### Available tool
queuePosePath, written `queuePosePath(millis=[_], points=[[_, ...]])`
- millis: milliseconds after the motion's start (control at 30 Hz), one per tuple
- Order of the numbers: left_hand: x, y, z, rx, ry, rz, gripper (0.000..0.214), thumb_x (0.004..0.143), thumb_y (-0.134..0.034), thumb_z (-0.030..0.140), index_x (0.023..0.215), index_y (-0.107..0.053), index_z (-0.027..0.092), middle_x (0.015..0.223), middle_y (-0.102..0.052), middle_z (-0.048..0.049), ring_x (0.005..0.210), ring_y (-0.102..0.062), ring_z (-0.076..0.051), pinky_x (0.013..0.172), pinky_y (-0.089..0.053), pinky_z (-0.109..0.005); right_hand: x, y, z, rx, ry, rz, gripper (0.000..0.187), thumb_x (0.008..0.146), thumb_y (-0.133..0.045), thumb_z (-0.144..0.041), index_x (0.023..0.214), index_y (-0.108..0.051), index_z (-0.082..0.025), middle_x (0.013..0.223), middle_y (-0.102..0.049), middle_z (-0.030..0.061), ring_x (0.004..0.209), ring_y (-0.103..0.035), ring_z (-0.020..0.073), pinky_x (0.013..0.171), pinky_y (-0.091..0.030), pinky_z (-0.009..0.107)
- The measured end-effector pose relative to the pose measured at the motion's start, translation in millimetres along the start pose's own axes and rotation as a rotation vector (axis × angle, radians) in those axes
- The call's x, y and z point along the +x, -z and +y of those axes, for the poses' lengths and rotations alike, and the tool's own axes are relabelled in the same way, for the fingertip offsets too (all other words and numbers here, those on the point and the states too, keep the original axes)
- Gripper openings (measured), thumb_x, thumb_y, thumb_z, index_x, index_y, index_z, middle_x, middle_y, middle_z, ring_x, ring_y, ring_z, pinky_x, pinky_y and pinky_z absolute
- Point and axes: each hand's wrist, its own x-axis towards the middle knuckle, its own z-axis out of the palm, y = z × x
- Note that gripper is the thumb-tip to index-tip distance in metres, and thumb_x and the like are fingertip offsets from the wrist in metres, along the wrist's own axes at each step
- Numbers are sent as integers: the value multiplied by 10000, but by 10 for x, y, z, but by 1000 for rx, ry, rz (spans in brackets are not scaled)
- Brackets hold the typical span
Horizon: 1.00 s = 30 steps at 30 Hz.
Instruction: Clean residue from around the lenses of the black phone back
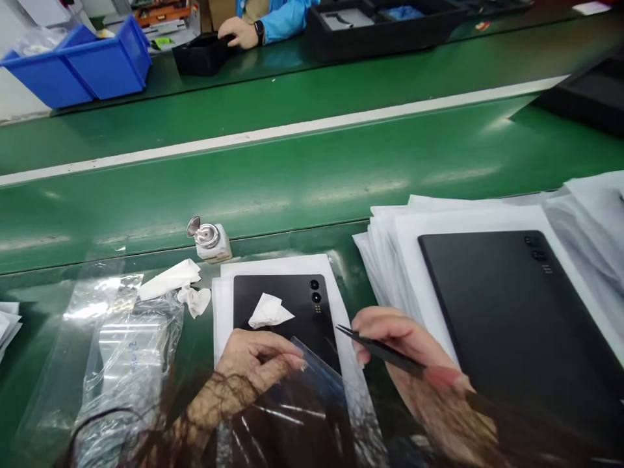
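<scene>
The left hand's fingers pinch a clear plastic film peeling off the small black flat tablet at their twelve o'clock. The right hand's fingers grip slim black tweezers, tips pointing nine o'clock.

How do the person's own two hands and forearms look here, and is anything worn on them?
Both hands are bare: the left hand and the right hand show no gloves, and no rings or watch can be seen. The forearms show no sleeves. Loose strands of dark hair hang across the wrists and forearms at the bottom of the head view.
</scene>
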Motion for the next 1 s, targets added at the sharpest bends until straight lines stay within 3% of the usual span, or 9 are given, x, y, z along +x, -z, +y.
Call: queuePosePath(millis=[100, 167, 300, 767, 1000], points=[[6, -3, -18, 55, -13, 5, 122, 662, -703, 307, 686, -750, 198, 607, -755, -10, 545, -678, -180, 463, -506, -159, 42, -55, -108, 123, -14, -45, 270, 1016, -764, -600, 899, -803, -361, 1000, -768, 73, 705, -756, 239, 654, -739, 390], [7, -3, -17, 72, -33, 0, 121, 672, -692, 308, 701, -750, 205, 623, -758, -5, 551, -684, -179, 473, -513, -156, 55, -107, -139, 124, 4, -58, 195, 959, -866, -502, 842, -818, -355, 946, -783, 65, 700, -766, 235, 657, -743, 377], [15, -2, 22, 136, -83, -17, 132, 692, -662, 312, 703, -753, 216, 668, -763, 0, 587, -687, -175, 515, -520, -150, 79, -156, -126, 135, 1, -64, 142, 933, -911, -429, 868, -832, -330, 819, -798, 49, 662, -761, 224, 665, -744, 357], [13, 24, 38, 265, -151, -23, 147, 699, -629, 315, 681, -759, 247, 617, -755, 8, 503, -653, -159, 463, -488, -167, 87, -236, -88, 191, -54, -22, 190, 914, -933, -415, 836, -809, -295, 834, -814, 42, 678, -752, 206, 653, -704, 334], [19, 16, -2, 235, -163, -42, 131, 719, -639, 316, 713, -749, 244, 658, -759, 14, 552, -676, -159, 498, -514, -157, 66, -264, -67, 278, -56, -22, 147, 919, -935, -347, 864, -803, -313, 847, -816, 27, 638, -735, 190, 550, -628, 294]])
